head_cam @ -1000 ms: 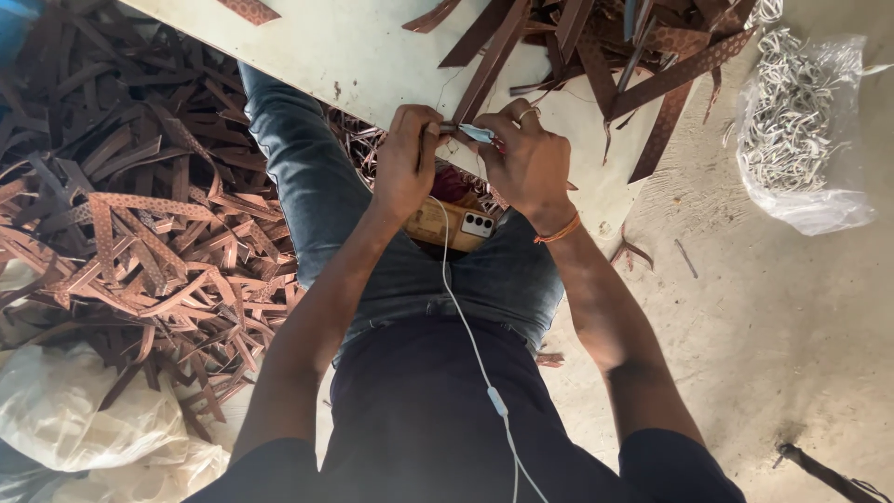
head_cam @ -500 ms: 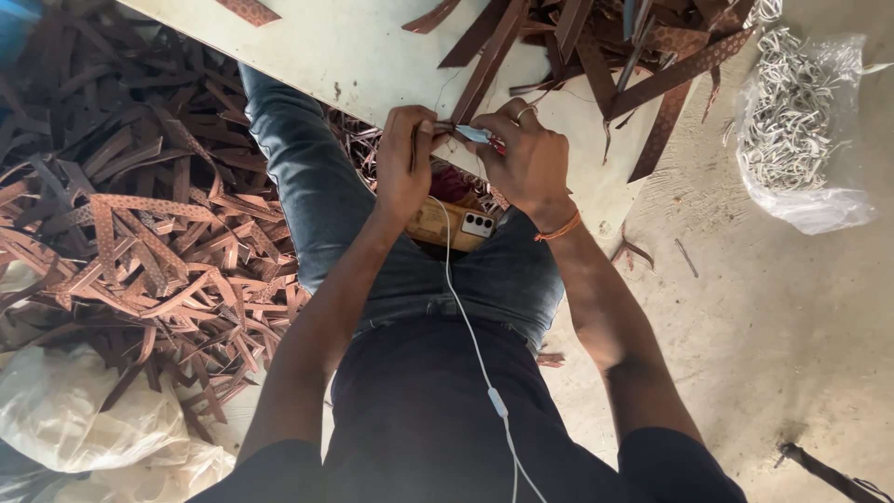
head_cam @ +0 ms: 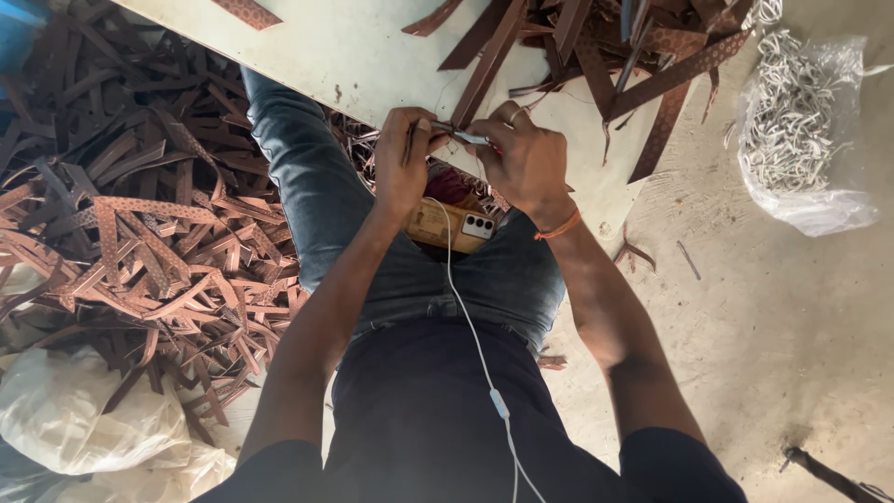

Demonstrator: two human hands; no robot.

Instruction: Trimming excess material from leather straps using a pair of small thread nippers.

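Note:
My left hand (head_cam: 403,166) and my right hand (head_cam: 523,158) meet at the near edge of a pale work board (head_cam: 372,56). Between them they pinch a small brown leather strip (head_cam: 438,128); my right hand also grips a thin metal tool (head_cam: 470,139) pointing at the strip. A gold phone (head_cam: 449,226) lies on my lap just below the hands, with a white cable (head_cam: 475,345) running down over my dark shirt. An orange band circles my right wrist.
Brown patterned leather strips (head_cam: 643,56) are heaped on the board's far right. A big pile of the same strips (head_cam: 140,233) covers the floor at left. A clear bag of white pieces (head_cam: 801,140) sits at right, a white sack (head_cam: 84,419) at bottom left.
Both hands stay together at the board's edge, with only slight finger shifts on the strip and tool.

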